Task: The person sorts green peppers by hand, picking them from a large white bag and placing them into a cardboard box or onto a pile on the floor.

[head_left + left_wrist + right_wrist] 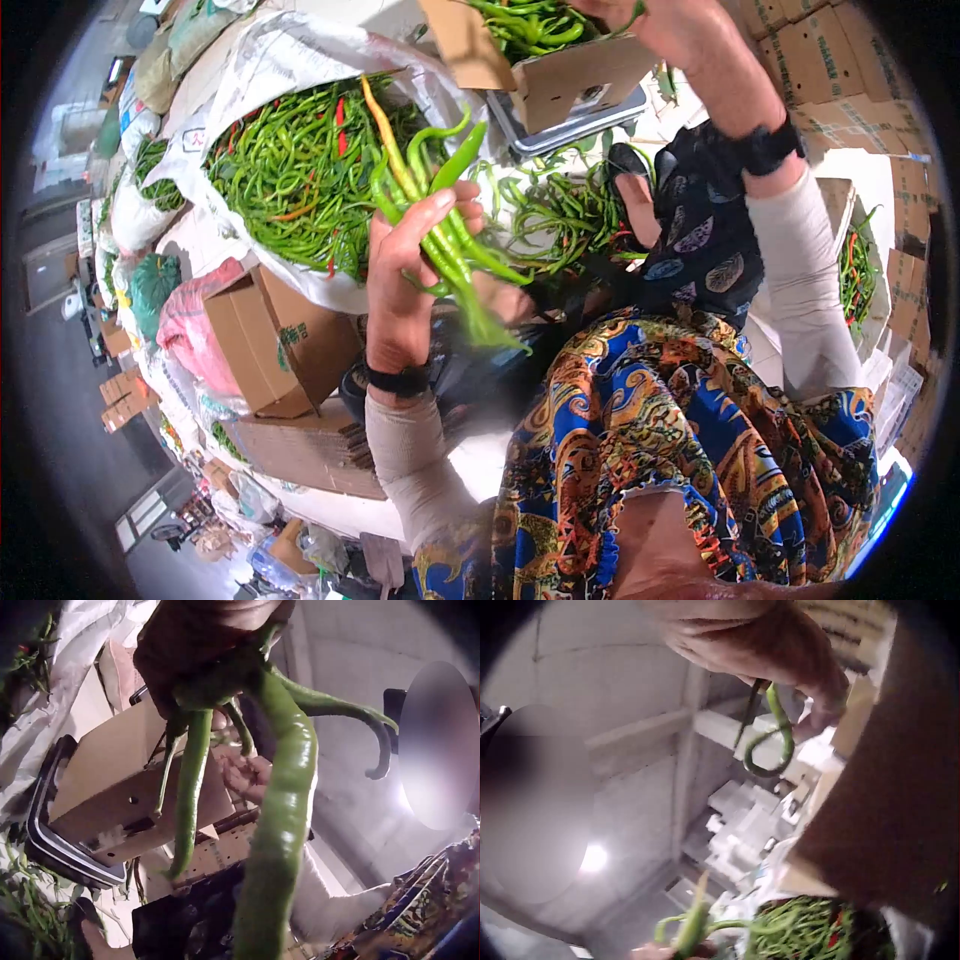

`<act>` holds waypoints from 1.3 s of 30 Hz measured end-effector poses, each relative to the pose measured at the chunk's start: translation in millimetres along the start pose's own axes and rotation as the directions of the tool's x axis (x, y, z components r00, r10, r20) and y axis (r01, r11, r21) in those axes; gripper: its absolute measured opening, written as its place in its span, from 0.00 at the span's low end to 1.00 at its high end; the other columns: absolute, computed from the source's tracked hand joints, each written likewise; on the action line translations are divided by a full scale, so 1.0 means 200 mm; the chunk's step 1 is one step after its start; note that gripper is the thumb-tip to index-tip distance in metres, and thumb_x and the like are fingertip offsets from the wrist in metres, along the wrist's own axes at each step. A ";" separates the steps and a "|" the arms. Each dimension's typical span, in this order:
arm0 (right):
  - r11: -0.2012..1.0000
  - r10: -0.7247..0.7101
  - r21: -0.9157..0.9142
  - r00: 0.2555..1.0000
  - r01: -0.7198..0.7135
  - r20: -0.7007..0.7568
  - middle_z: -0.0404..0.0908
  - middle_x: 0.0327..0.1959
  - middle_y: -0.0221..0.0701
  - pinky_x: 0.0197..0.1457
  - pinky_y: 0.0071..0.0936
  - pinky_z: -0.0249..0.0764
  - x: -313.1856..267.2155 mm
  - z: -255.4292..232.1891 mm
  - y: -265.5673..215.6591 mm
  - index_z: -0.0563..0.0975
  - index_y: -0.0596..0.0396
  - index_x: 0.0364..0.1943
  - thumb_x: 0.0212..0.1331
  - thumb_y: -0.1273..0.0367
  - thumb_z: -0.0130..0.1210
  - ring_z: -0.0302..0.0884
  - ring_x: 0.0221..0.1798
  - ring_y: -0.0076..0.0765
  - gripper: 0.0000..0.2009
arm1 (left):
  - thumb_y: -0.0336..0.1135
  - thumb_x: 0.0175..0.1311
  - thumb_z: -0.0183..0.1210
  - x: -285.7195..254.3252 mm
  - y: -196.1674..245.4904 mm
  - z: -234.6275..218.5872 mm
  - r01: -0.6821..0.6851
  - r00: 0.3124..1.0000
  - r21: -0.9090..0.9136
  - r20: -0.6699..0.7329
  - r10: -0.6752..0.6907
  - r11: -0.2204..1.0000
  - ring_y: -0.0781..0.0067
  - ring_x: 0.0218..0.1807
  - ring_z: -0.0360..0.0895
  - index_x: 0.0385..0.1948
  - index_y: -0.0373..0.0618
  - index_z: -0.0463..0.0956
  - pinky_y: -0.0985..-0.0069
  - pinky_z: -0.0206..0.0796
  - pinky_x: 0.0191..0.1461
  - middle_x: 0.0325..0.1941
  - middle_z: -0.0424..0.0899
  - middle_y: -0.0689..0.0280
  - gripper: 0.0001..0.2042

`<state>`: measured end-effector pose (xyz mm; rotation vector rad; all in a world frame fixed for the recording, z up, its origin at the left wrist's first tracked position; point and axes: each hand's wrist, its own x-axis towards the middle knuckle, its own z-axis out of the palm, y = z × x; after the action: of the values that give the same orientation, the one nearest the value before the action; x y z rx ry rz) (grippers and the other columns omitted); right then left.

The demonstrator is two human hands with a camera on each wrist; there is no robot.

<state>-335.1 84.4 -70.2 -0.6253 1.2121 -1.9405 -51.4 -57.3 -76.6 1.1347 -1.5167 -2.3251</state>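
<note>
My left hand [400,275] grips a bunch of long green chili peppers [445,250], one of them yellowish at its tip. It is raised beside a white sack [300,45] heaped with green and a few red chilies [290,190]. In the left wrist view, several chilies [281,802] hang down from the fingers. My right hand [675,30] is at the edge of an open cardboard box [570,90] that contains green chilies [530,25]. A curled green chili [778,716] hangs from the right fingers in the right wrist view.
The cardboard box stands on a grey-rimmed platform [520,140]. Loose chilies [575,215] lie on the floor near a foot in a black shoe [635,190]. An empty carton [285,340] sits on flattened cardboard [310,450] at the left. Cartons [830,65] are stacked at the right.
</note>
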 end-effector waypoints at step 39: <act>0.886 0.438 -0.309 0.843 -0.346 0.312 0.78 0.30 0.24 0.42 0.20 0.67 -0.44 0.40 0.45 0.78 0.59 0.35 0.59 0.65 0.58 0.71 0.35 0.18 0.10 | 0.31 0.68 0.46 0.08 -0.09 -0.02 -0.125 0.966 -0.493 0.138 0.219 0.861 0.59 0.51 0.76 0.48 0.38 0.69 0.61 0.72 0.55 0.43 0.77 0.57 0.11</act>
<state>-194.3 87.1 -117.3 -0.7614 1.2232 -1.2676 -54.3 -60.0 -99.7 0.6374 -0.9395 -2.5295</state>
